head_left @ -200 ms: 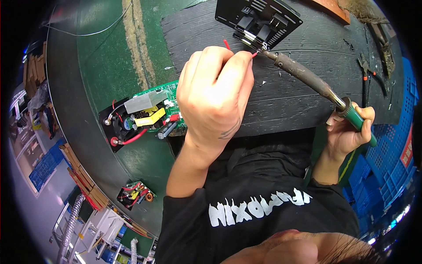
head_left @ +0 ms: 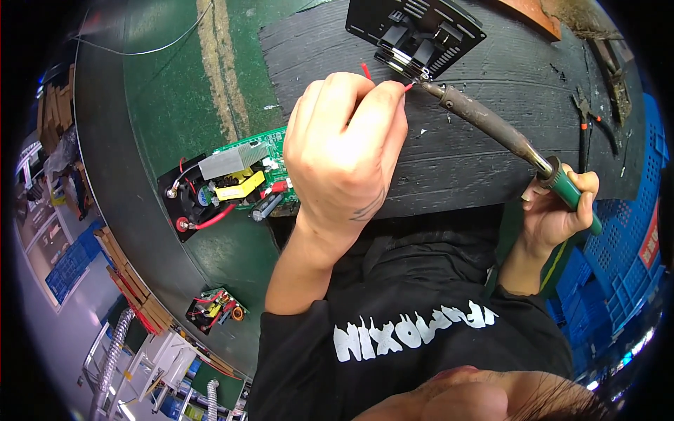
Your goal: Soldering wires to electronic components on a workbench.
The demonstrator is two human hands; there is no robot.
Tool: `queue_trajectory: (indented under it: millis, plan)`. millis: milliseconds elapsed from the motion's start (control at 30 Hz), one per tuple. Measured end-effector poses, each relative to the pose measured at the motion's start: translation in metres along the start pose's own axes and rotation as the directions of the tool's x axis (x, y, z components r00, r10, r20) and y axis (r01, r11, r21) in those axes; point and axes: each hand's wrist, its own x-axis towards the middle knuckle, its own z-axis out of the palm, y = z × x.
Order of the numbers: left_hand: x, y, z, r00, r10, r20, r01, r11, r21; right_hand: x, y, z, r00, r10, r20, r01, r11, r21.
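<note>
My right hand (head_left: 558, 210) is closed round the green handle of a soldering iron (head_left: 491, 126). The iron's tip meets the metal terminals at the lower edge of a black panel (head_left: 414, 35) with sockets on it. My left hand (head_left: 347, 140) is closed in a pinch on a thin red wire (head_left: 408, 87), whose end is at the iron's tip. Another short red wire end (head_left: 365, 71) sticks up behind the fingers. Left of that hand lies a green circuit board (head_left: 242, 179) with a fan and yellow transformer, partly hidden by the hand.
Orange-handled cutters (head_left: 586, 119) lie on the black work board (head_left: 337, 42) at the right. A smaller circuit assembly (head_left: 216, 309) sits on the bench at the lower left. Blue plastic crates (head_left: 618, 231) stand at the right. A brownish block (head_left: 530, 15) lies at the far edge.
The black panel, the red wire and my left hand have shifted very slightly to the right. The soldering iron is almost still, its tip still at the terminals.
</note>
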Motion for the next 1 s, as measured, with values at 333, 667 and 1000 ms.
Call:
queue_trajectory:
  millis: [333,667,1000]
  plan:
    - [-0.004,-0.004,0.001,1.0,0.026,-0.004,-0.026,1.0,0.013,-0.001,0.004,0.002,1.0,0.007,-0.022,-0.007,1.0,-0.009]
    - [-0.001,0.0,0.002,0.999,0.037,0.003,-0.037,0.999,0.011,0.001,-0.004,0.002,0.999,0.02,-0.048,-0.018,0.999,0.03]
    - [0.003,0.004,-0.001,1.0,0.024,0.019,-0.024,1.0,0.009,0.002,-0.003,0.001,0.999,0.015,-0.048,-0.016,1.0,-0.019]
